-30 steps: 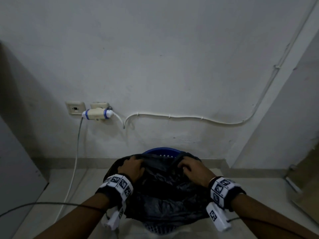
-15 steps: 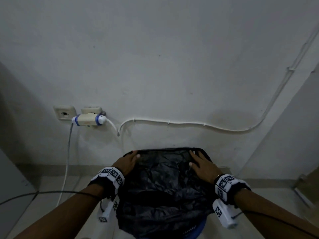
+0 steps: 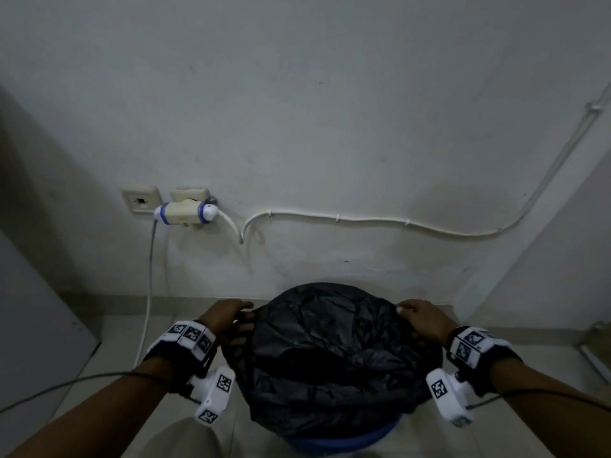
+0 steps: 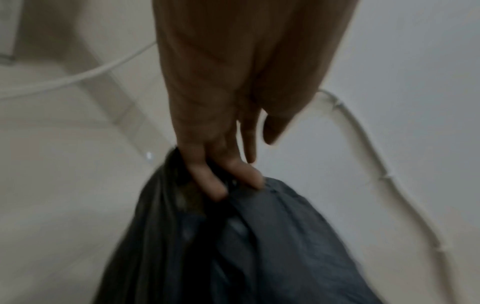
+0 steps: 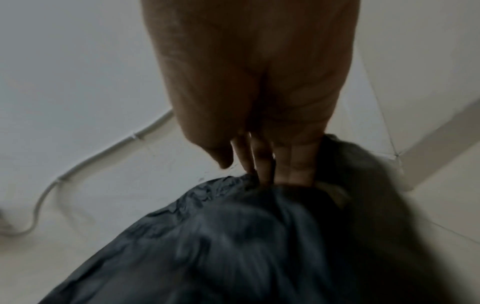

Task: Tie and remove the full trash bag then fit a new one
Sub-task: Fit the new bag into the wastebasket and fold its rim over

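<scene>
A black trash bag bulges out of a blue bin, of which only the near rim shows. My left hand grips the bag's edge at its left side, fingers curled into the plastic. My right hand grips the edge at the right side, its fingers hooked into the bag's rim. The bag hangs stretched between both hands and its mouth is spread wide. What lies inside the bag is hidden.
The bin stands on a pale tiled floor close to a white wall. A plug adapter sits in a wall socket at the left, with a cable hanging to the floor. A clipped white cable runs along the wall.
Both hands have slid apart from the bag's far rim to its left and right sides and now hold it. The bag has risen higher out of the bin.
</scene>
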Motion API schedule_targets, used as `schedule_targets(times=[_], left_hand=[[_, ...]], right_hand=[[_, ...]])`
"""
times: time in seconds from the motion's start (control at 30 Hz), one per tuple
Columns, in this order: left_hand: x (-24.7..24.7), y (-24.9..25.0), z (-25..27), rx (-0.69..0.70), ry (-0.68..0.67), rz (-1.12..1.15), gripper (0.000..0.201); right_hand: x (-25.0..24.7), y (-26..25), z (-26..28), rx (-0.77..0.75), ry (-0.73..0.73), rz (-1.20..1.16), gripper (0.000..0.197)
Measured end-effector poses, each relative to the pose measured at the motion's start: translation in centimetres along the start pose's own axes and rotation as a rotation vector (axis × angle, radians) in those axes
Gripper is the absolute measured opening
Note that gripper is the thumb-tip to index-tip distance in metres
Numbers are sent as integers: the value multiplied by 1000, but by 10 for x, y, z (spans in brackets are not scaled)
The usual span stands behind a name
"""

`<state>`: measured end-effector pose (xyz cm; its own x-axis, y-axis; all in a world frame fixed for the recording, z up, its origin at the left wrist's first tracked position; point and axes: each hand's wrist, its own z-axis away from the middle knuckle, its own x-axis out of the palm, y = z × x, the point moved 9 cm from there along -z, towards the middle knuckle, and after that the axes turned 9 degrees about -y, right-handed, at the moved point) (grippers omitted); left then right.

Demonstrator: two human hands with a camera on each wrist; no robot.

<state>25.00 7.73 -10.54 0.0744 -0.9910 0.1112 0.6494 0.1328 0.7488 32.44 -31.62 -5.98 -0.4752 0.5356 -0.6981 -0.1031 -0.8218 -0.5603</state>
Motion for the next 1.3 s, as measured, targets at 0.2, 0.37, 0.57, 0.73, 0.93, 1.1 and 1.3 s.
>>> schedule_targets(times=[0.2,0.37,0.57,0.73,0.93,1.1,1.3], left_hand=[[-3,11,45,377,88,-211,15],[23,-38,70,302,-196,-781,50],[48,-78,104,338,-150,-1243,101],[77,-92,121,557,-296,-1182,31],[74,-98,108,549,-284,-1034,22],[67,-93,68,405,-148,-526,26],[64,-84,65,485,16,-482,61]], right_hand=[[12,-28,56,-274,224,257,21],[52,2,91,-97,74,307,64],[117,21,136,-126,-298,85,139],[147,18,141,-305,-226,-58,143],[164,14,133,-267,-78,-241,140],[143,4,107,-295,40,-364,146],[149,15,78,-371,139,-444,153]])
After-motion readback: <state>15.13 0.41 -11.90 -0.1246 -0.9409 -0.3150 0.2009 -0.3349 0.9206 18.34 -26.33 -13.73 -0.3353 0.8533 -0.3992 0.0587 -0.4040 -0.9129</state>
